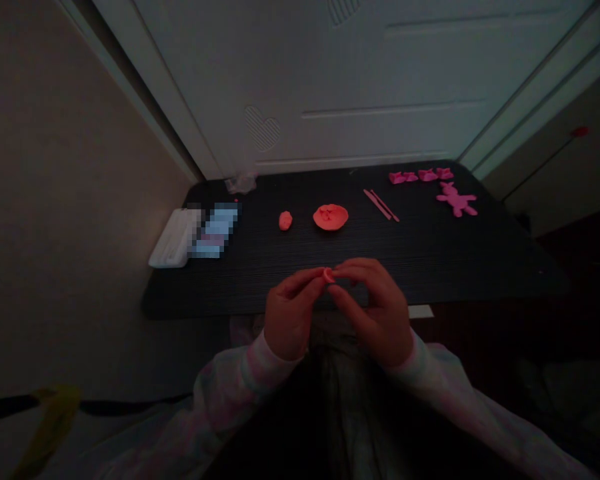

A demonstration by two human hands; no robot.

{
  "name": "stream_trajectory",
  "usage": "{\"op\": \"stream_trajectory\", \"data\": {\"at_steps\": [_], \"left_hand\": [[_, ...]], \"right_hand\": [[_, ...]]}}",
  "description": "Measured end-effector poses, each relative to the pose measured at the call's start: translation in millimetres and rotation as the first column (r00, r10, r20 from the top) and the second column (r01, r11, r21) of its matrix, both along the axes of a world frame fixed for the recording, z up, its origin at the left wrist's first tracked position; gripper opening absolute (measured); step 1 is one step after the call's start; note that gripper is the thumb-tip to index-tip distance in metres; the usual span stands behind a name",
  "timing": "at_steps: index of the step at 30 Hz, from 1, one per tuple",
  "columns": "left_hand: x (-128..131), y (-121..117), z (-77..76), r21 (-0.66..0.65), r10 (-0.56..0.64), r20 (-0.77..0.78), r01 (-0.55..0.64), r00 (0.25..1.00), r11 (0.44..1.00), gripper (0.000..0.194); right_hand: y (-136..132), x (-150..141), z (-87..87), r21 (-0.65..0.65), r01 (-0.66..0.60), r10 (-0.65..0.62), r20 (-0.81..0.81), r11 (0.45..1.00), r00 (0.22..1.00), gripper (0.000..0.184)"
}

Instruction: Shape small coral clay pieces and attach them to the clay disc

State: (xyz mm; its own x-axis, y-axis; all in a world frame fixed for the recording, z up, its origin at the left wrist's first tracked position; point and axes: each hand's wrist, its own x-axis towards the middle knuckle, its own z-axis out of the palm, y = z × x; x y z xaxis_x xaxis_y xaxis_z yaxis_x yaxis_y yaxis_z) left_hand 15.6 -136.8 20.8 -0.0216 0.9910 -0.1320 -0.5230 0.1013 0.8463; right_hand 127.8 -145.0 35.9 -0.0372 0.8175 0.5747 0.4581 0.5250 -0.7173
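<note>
A small curled piece of orange-pink modelling clay (329,275) is pinched between the fingertips of my left hand (291,313), above the table's near edge. My right hand (380,313) has its forefinger and thumb apart around the piece's other side; its fingertips are at or very near the clay. Beyond my hands lies a shallow orange-pink clay dish (331,218) with small clay shapes inside. A rough lump of the same clay (285,221) sits to the left of the dish.
Two slim pink modelling tools (380,205) lie right of the dish. Farther right are a pink clay bear-like figure (457,200) and several pink clay pieces (421,175). On the dark table's (240,280) left are a white tray (175,239), a blurred blue packet (216,230) and clear plastic (241,183).
</note>
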Motion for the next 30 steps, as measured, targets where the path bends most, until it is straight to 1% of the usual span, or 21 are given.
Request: {"op": "stream_trajectory", "data": {"at_steps": [3, 7, 11, 14, 16, 18, 21, 24, 27, 30], "left_hand": [[-3.2, -0.4, -3.2, 0.112, 0.02, -0.118, -0.007, 0.993, 0.994, 0.011], [-6.0, -1.6, -7.0, 0.217, 0.053, -0.203, -0.008, 0.978, 0.976, 0.014], [-6.1, -2.1, -8.1, 0.263, 0.088, -0.253, -0.019, 0.963, 0.965, 0.015], [-6.1, -1.8, -7.9, 0.298, 0.135, -0.289, -0.045, 0.948, 0.953, 0.015], [-6.6, -1.8, -7.2, 0.331, 0.167, -0.324, -0.054, 0.931, 0.942, 0.015], [-7.5, -2.1, -5.8, 0.367, 0.199, -0.375, -0.052, 0.906, 0.929, 0.015], [-9.5, -3.0, -2.7, 0.427, 0.252, -0.47, -0.032, 0.846, 0.904, 0.017], [-11.7, -3.4, -0.2, 0.494, 0.308, -0.536, -0.004, 0.786, 0.869, 0.018], [-13.4, -3.3, 0.3, 0.516, 0.316, -0.567, 0.028, 0.761, 0.856, 0.019], [-13.5, -3.4, -0.3, 0.5, 0.305, -0.563, 0.023, 0.768, 0.866, 0.019]], "right_hand": [[0.2, -0.1, -0.2, 0.011, 0.016, -0.016, 0.003, 1.0, 1.0, 0.014], [0.2, 0.0, 0.5, -0.008, 0.0, 0.0, -0.005, 1.0, 1.0, 0.01], [-1.1, 1.2, 1.1, -0.031, -0.033, 0.032, -0.046, 0.999, 0.998, 0.012], [-1.7, 1.9, 0.6, -0.058, -0.067, 0.063, -0.071, 0.996, 0.995, 0.016], [-1.5, 1.7, 0.0, -0.065, -0.066, 0.06, -0.091, 0.996, 0.994, 0.015], [-0.9, 1.0, -0.6, -0.074, -0.045, 0.037, -0.106, 0.996, 0.994, 0.013], [0.1, 0.0, -0.8, -0.099, -0.02, 0.009, -0.104, 0.995, 0.995, 0.011], [0.4, 0.2, 0.0, -0.116, -0.034, 0.022, -0.104, 0.993, 0.994, 0.008], [-0.4, 1.4, 0.9, -0.112, -0.064, 0.052, -0.107, 0.992, 0.993, 0.011], [-1.6, 2.7, 0.9, -0.119, -0.087, 0.071, -0.128, 0.989, 0.989, 0.015]]}}
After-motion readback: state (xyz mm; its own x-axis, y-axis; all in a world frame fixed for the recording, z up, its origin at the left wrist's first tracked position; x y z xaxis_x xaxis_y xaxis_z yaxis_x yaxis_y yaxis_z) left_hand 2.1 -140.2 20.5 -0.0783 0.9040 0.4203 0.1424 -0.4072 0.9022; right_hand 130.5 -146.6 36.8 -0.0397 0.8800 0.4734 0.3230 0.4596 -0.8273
